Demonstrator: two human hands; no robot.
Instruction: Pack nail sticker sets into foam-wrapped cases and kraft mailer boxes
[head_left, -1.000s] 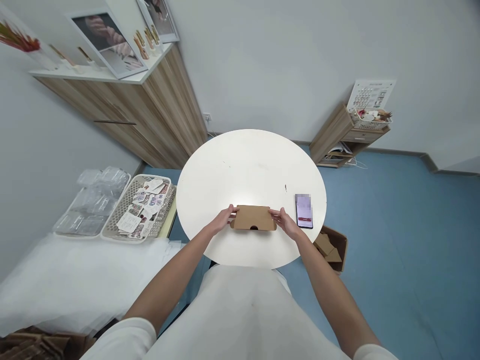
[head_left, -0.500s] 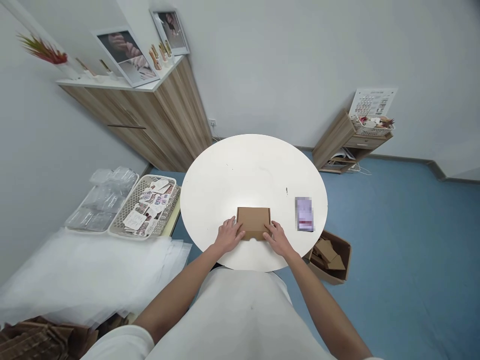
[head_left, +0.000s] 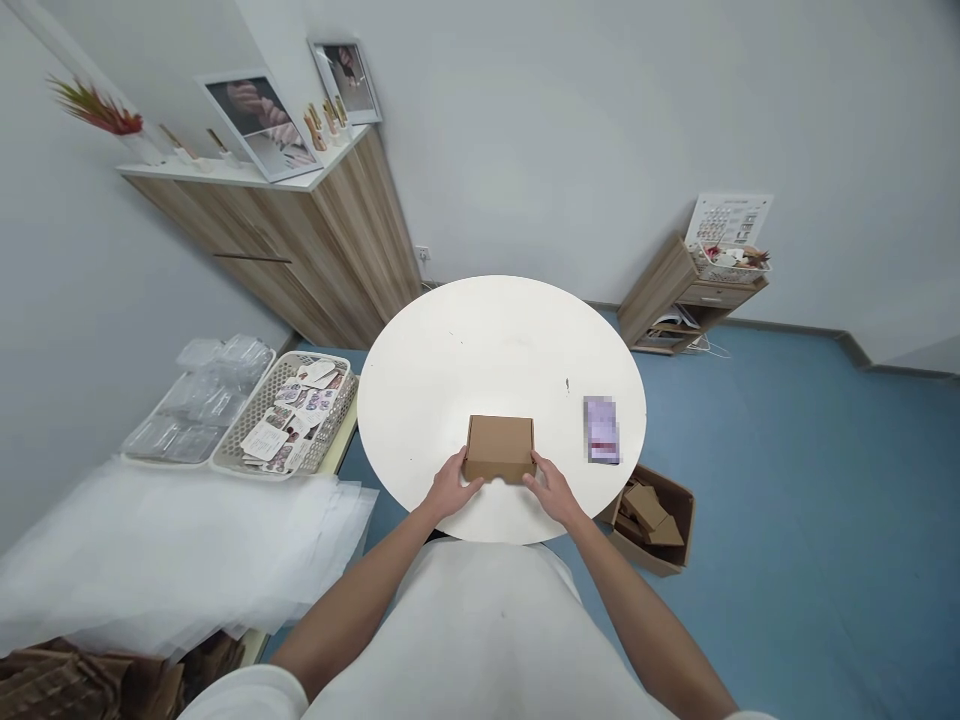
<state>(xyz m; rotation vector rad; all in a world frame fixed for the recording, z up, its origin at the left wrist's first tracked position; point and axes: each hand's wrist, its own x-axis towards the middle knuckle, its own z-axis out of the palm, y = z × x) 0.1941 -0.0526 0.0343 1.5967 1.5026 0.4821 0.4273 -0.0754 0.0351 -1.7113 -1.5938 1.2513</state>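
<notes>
The cardboard box [head_left: 500, 440] lies on the white table's [head_left: 495, 345] near part, between the left hand [head_left: 451, 487] and right hand [head_left: 553, 492]. Thumbs spread from fingers, both flank its near corners; whether they pinch it, I cannot tell.

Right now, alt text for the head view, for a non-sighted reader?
The person's left hand and right hand hold a closed brown cardboard box by its near corners on a white table. A phone, its screen pixelated, lies right of the box; a basket of cards stands left of the table.
</notes>
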